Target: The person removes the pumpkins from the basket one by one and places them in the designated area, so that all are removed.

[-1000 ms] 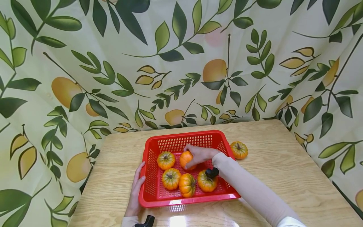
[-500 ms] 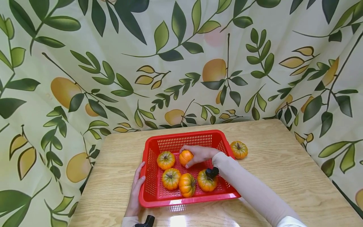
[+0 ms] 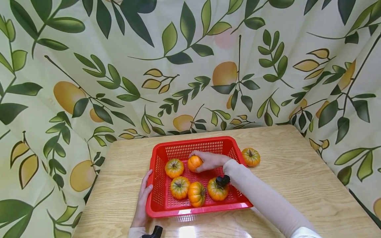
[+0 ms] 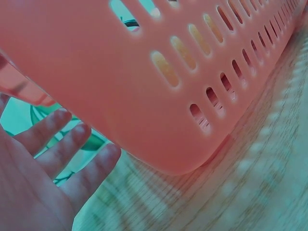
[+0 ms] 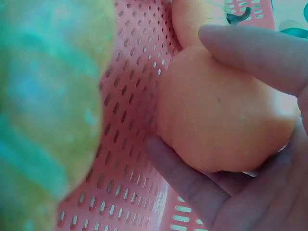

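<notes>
Inside a red plastic basket [image 3: 171, 213], my right hand [image 3: 209, 161] grips a small orange pumpkin [image 3: 194, 163] from the right. The right wrist view shows thumb and fingers on both sides of this pumpkin [image 5: 221, 110], which is close to another pumpkin [image 5: 197, 21]. My left hand [image 3: 143, 196] lies against the basket's left side. In the left wrist view its fingers [image 4: 94, 173] extend along the basket wall [image 4: 110, 96]. Around the held pumpkin sit a left pumpkin [image 3: 174, 168], a front-left pumpkin [image 3: 180, 187], a front-middle pumpkin [image 3: 196, 194] and a front-right pumpkin [image 3: 215, 193].
One more pumpkin [image 3: 251, 157] lies on the wooden table [image 3: 297, 178], just outside the basket's right wall. Behind the table hangs a leaf-and-fruit patterned cloth [image 3: 184, 72]. Black camera mounts are on both wrists.
My right hand has shifted the held pumpkin slightly left and toward the back of the basket. My left hand and the basket have stayed in place.
</notes>
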### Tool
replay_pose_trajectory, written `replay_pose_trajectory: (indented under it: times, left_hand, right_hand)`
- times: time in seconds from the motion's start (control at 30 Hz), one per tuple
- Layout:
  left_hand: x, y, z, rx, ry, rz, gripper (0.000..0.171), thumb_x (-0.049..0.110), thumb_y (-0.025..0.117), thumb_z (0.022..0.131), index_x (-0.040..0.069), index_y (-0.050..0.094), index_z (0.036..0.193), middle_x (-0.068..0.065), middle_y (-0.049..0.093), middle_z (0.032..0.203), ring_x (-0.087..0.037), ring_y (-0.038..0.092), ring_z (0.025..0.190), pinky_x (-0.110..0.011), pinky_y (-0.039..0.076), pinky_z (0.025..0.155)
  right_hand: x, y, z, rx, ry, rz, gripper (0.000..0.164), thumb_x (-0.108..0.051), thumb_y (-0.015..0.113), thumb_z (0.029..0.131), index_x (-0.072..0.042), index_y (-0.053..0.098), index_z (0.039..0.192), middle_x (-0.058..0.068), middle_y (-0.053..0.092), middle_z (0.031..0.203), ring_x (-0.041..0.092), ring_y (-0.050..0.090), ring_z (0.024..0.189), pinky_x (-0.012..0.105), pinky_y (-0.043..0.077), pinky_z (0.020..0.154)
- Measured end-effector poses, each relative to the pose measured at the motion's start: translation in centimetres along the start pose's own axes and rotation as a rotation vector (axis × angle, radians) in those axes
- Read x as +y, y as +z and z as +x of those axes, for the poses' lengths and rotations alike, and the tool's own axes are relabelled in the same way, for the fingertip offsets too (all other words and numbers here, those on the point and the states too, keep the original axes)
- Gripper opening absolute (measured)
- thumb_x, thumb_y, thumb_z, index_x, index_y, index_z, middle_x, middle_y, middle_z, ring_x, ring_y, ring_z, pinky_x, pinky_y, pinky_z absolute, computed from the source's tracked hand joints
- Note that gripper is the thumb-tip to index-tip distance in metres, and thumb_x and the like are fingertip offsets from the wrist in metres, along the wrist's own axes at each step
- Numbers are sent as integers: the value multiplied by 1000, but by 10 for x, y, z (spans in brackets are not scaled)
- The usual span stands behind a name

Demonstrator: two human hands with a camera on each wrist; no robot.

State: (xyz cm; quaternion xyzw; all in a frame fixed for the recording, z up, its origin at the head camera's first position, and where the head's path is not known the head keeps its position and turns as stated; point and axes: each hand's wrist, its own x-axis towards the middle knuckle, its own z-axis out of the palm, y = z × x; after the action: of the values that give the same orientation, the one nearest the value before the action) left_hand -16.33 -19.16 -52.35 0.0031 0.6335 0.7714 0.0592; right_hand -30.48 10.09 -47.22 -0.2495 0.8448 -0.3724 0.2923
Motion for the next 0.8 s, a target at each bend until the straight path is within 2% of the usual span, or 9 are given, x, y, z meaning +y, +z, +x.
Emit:
replay_pose_trajectory:
  times: [0.17,0.23,0.43,0.57,0.73,0.8]
  left_hand:
    - [0,0,0,2,-2,2,57,33,37,107,32,20,161,-8,18,166,-17,51,133,-37,54,100]
    - [0,1,0,7,-5,6,56,33,37,107,32,20,160,-7,19,166,-18,50,133,-37,54,100]
    - [1,1,1,27,-34,4,56,34,37,106,36,21,160,-5,20,166,-24,48,135,-40,55,98]
    - [2,2,2,25,-41,0,56,34,38,106,36,21,159,-4,20,166,-25,48,136,-42,56,98]
    - [3,3,1,14,-25,13,56,33,36,107,33,19,160,-6,18,167,-22,48,135,-40,55,99]
    - [3,3,0,17,-26,14,56,33,36,107,34,20,160,-6,18,167,-22,47,135,-40,55,99]
  right_hand:
    - [0,-1,0,18,-1,-7,54,-16,81,85,-19,43,123,8,57,116,21,59,101,36,54,92]
    - [1,-2,0,12,-7,-7,56,-15,80,85,-18,43,127,8,56,118,21,58,103,36,54,92]
    - [2,-2,0,-9,-29,-63,60,-19,80,87,-23,51,139,3,58,126,21,57,110,41,52,99]
    - [2,-3,1,19,-32,-36,60,-30,78,89,-23,49,141,2,57,126,20,56,111,40,52,99]
    - [1,-4,0,36,-27,-10,56,-46,69,93,-26,48,140,0,57,122,18,56,108,35,52,95]
    - [0,-4,0,45,-23,-16,54,-50,66,93,-28,49,139,-2,58,123,17,56,110,36,51,97]
